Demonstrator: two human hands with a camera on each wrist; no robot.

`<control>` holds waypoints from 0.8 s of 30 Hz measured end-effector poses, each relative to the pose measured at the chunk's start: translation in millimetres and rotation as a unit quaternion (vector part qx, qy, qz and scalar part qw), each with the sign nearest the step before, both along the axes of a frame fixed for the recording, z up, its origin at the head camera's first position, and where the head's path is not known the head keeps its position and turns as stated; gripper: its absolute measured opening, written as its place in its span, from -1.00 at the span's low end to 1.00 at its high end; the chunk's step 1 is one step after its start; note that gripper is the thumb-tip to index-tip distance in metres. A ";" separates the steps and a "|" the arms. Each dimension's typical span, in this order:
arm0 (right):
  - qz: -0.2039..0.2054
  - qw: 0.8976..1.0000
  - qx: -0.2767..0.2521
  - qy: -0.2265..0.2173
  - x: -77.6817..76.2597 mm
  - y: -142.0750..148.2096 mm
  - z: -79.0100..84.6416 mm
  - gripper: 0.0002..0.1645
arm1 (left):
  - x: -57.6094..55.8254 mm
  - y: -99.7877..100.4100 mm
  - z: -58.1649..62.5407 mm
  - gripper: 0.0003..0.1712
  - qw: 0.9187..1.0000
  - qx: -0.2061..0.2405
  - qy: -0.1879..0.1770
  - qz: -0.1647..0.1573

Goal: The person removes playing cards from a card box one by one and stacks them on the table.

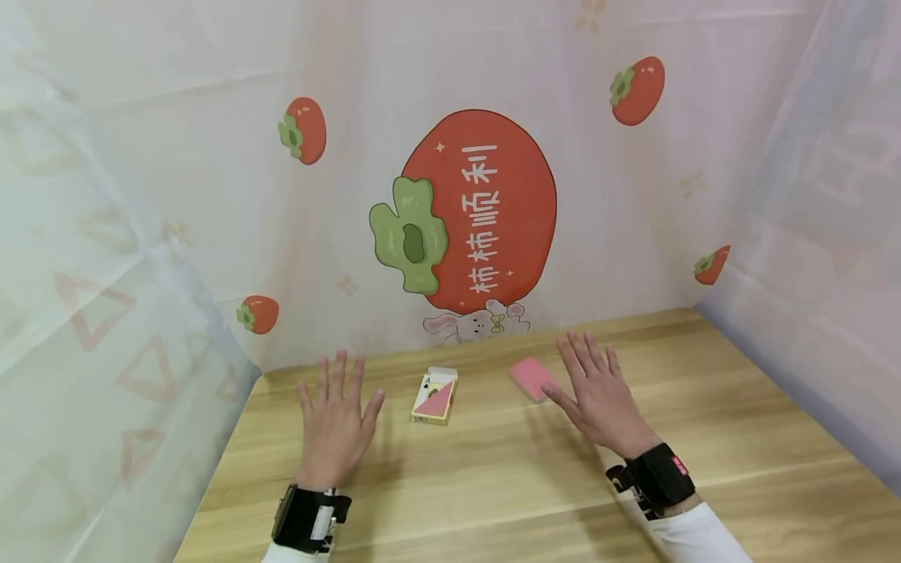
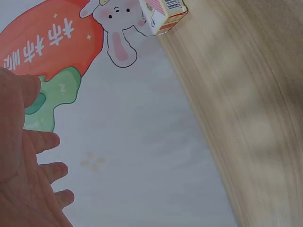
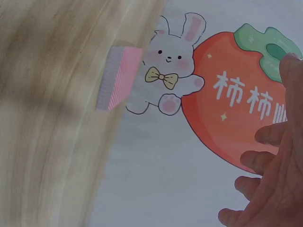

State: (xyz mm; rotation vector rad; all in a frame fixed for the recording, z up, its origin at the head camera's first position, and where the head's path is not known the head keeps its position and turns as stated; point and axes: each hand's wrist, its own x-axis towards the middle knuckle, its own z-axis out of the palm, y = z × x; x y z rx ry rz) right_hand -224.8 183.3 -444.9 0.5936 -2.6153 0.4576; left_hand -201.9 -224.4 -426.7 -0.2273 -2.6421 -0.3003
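Observation:
A small playing card box [image 1: 434, 397] with an ace and a pink patterned half on its front lies on the wooden table [image 1: 450, 485]; its barcoded end [image 2: 166, 13] shows at the top of the left wrist view. To its right is a pink-backed stack of playing cards [image 1: 533, 378], also seen in the right wrist view [image 3: 119, 78]. My left hand [image 1: 336, 430] is held left of the box, fingers straight and spread, holding nothing. My right hand [image 1: 601, 395] is likewise spread and holds nothing; its thumb overlaps the cards' edge in the head view.
A pale cloth backdrop [image 1: 338, 234] with a large printed persimmon [image 1: 514, 219] and a rabbit [image 1: 475, 324] rises behind the table's back edge. Cloth walls stand at the left [image 1: 105, 352] and right [image 1: 831, 234]. Black straps with small devices circle both wrists.

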 end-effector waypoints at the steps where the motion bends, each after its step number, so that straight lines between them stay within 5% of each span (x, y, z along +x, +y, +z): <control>1: 0.001 1.000 -0.002 0.004 0.8 1.1 1.3 -0.04 | 0.2 0.6 1.0 -0.24 1.000 0.000 0.005 -0.001; 13: 0.001 0.998 0.004 0.055 -3.6 12.5 12.9 -0.03 | 2.0 5.5 1.9 -0.22 1.000 0.003 0.003 -0.001; 20: 0.001 0.999 -0.002 0.038 -4.9 11.1 14.7 -0.01 | -0.6 9.8 8.7 -0.21 1.000 0.007 0.024 -0.009; 24: 0.004 1.000 0.003 0.005 -6.9 8.8 8.3 -0.03 | -5.7 14.4 7.1 -0.20 1.000 0.016 0.002 -0.011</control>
